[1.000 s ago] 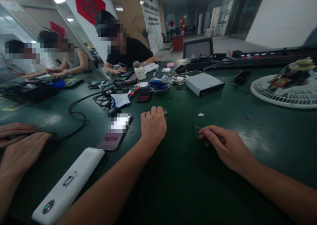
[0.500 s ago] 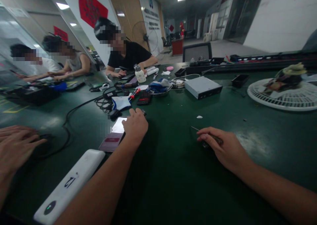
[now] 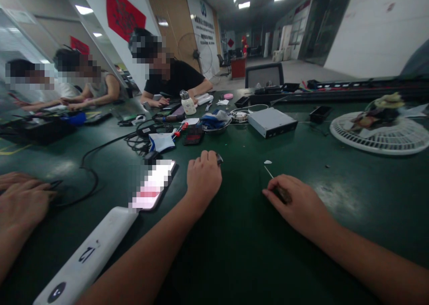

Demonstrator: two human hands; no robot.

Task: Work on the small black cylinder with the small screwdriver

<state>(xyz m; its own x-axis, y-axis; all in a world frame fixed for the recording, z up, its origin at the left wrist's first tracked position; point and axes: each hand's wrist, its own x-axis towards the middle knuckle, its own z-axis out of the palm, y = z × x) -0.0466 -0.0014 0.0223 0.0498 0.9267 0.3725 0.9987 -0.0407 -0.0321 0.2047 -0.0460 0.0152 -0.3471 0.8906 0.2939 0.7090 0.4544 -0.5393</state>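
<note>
From the head camera, a dark green workbench (image 3: pixel 234 256) runs ahead into a long office room, with a pedestal fan (image 3: pixel 197 54) by the far wall and co-workers seated along the bench. On the bench lie a grey metal drive box (image 3: pixel 272 122), a white fan guard (image 3: pixel 378 134), a pixelated phone (image 3: pixel 152 184) and a white bar marked 12 (image 3: pixel 87 256). The left hand (image 3: pixel 203 177) rests curled on the bench, closed round a small dark object (image 3: pixel 219 159) that pokes out past the knuckles. The right hand (image 3: pixel 298 204) pinches a thin pale pick (image 3: pixel 269 172) between thumb and fingers, its dark handle (image 3: pixel 283 195) against the fingers and its tip pointing away. A co-worker's hand (image 3: pixel 23 202) lies at the far left, just above the white bar.
</note>
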